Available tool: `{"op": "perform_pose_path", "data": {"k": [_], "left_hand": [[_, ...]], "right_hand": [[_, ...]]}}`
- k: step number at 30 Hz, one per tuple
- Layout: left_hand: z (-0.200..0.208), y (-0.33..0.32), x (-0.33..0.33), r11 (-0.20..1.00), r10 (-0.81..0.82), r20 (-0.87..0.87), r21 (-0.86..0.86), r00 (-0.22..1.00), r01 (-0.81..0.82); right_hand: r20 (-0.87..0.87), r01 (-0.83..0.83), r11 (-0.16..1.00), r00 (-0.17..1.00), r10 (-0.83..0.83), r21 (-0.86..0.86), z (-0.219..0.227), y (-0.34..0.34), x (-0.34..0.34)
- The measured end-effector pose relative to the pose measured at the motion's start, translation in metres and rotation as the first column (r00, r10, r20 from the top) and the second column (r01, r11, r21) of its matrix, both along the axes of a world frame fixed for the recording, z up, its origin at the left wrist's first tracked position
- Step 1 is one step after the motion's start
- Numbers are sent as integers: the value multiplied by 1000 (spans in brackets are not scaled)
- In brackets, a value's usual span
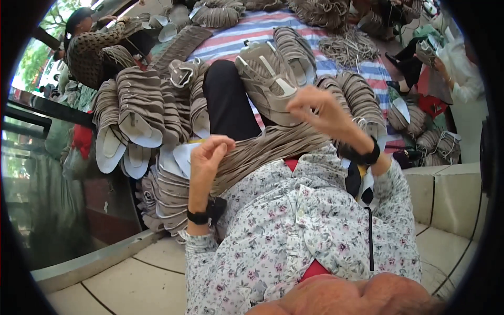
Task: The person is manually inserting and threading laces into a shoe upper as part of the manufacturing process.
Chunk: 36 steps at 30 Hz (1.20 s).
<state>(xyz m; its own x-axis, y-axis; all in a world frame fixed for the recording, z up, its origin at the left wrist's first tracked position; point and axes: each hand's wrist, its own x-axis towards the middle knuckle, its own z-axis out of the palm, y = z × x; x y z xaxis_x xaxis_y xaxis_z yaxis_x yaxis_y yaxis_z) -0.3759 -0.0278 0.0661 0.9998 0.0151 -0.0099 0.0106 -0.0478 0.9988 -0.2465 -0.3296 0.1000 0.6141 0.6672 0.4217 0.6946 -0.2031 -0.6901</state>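
My left hand (pixel 209 156) is raised over my lap, thumb and fingertips pinched together. Whatever it pinches, if anything, is too small to make out. To the right, my right hand (pixel 326 116) is held higher, slightly blurred, its fingers curled to the thumb; I cannot make out anything between them. Just beyond it a grey-beige sneaker upper (pixel 269 79) with white stripes and a mesh tongue rests against my knee area. A thick bundle of beige shoelaces (pixel 273 153) lies across my lap below both hands. My dark trouser leg (pixel 227 100) shows left of the upper.
Nested stacks of shoe uppers (pixel 139 107) stand at the left, with more stacks (pixel 359 100) at the right. A striped sheet (pixel 231 39) covers the ground, with a lace heap (pixel 349 48) on it. Other people (pixel 97 50) sit nearby. A glass door (pixel 58 194) borders the left.
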Motion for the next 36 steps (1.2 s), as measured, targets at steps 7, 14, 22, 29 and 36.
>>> {"op": "perform_pose_path", "data": {"k": [7, 14, 22, 29, 36], "left_hand": [[9, -24, 5, 997, 71, 77, 0, 994, -71], [12, -18, -3, 998, 21, 73, 51, 997, -25], [49, -41, 5, 912, -271, 361, 392, 892, 118], [63, -35, -10, 939, -317, 95, -111, 944, 326], [11, 72, 3, 768, 381, 70, -579, 922, -274]], "right_hand": [[441, 208, 934, 895, -62, -289, -12, 45, -29], [561, 267, 910, 826, -47, -316, -21, 53, -21], [-317, -3, 999, 948, 14, 36, 26, 47, -58], [-656, -19, 954, 722, 221, 300, 45, 19, -59], [-622, 204, 661, 610, 491, 722, 36, -44, -32]]}}
